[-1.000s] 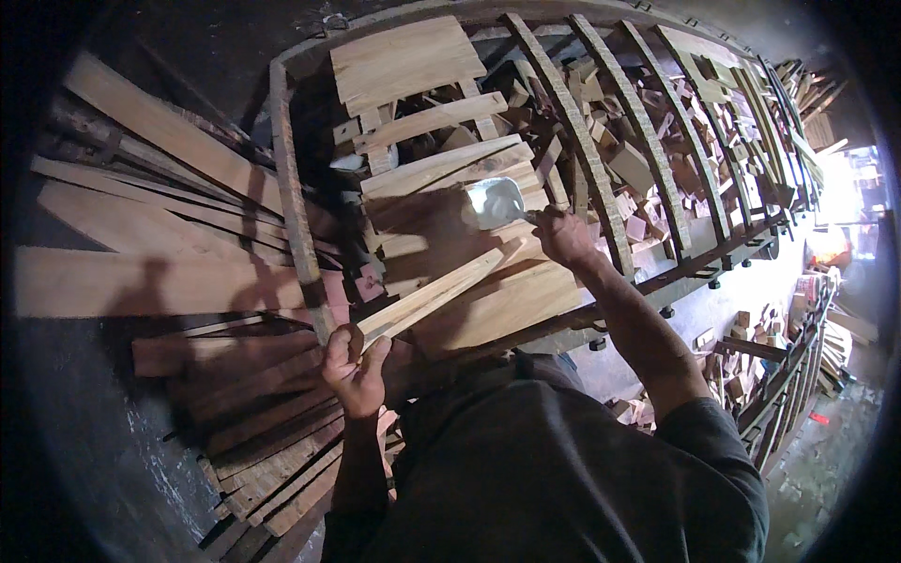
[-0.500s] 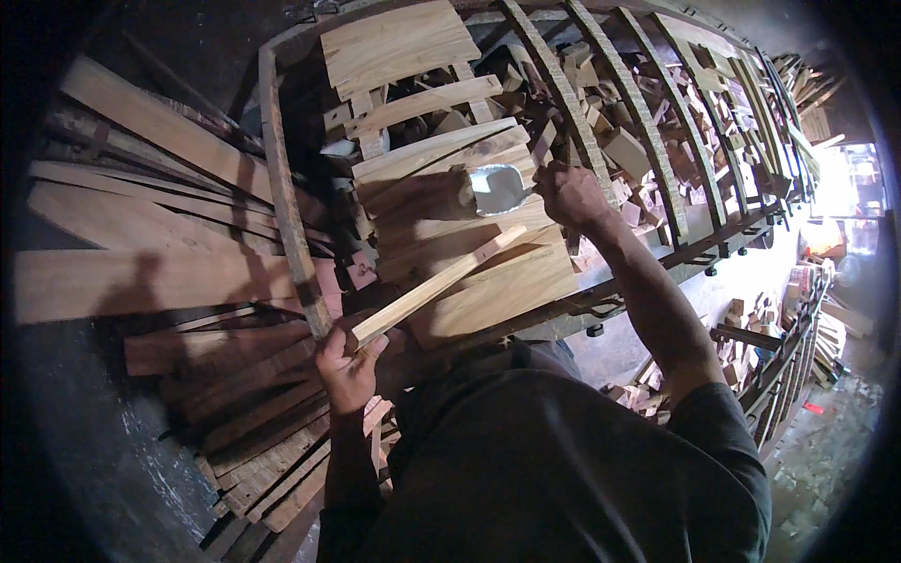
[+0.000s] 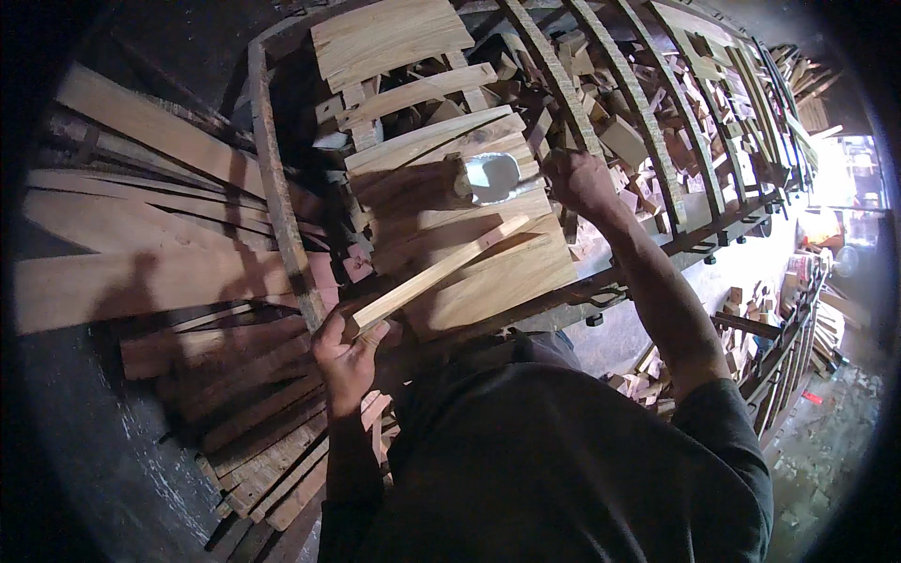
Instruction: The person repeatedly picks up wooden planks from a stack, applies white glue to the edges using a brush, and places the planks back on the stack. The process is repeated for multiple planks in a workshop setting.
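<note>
Left grip [image 3: 347,357] pinching the near end of a long wooden strip [image 3: 436,277] between thumb and fingers; the strip slants up and to the right of that grip, its far end over pale flat boards [image 3: 521,286], contact with them not clear. Right grip [image 3: 584,188], up and to the right of the left, is a fist curled around a thin handle; just left of it, a small container with white contents [image 3: 494,176], and whether handle and container are one piece I cannot tell. Touching or nearly so on the container's left, a wooden block end [image 3: 458,178]. State of work: several boards already lie side by side beyond the left grip; farther out, a narrow curved board [image 3: 418,96] and a wide board [image 3: 389,42] lie with gaps between. Strip in hand, not set down; no white film made out on it. Judged partway through this one piece; total count unclear. Right of the right grip, a barred metal frame [image 3: 648,113] over heaped wood offcuts [image 3: 624,141]. Left of the left grip, loose planks [image 3: 150,286] fanned out.
</note>
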{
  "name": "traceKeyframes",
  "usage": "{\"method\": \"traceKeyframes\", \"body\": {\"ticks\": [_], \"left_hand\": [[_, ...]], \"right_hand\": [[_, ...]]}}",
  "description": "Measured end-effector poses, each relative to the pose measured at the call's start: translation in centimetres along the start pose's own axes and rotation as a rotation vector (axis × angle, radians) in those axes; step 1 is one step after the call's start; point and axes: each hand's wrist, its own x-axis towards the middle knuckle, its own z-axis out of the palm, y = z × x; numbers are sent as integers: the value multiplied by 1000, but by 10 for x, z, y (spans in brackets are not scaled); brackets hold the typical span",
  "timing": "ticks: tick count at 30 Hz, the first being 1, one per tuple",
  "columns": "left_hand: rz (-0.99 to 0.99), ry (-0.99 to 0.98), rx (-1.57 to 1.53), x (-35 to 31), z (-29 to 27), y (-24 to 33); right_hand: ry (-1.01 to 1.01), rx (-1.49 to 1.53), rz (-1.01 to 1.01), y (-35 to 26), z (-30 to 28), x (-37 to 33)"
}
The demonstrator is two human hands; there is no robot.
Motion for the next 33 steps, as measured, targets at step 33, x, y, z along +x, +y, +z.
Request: {"method": "traceKeyframes", "body": {"ticks": [33], "left_hand": [[93, -151, 65, 36, -11, -3]], "right_hand": [[-16, 1620, 496, 28, 13, -69]]}}
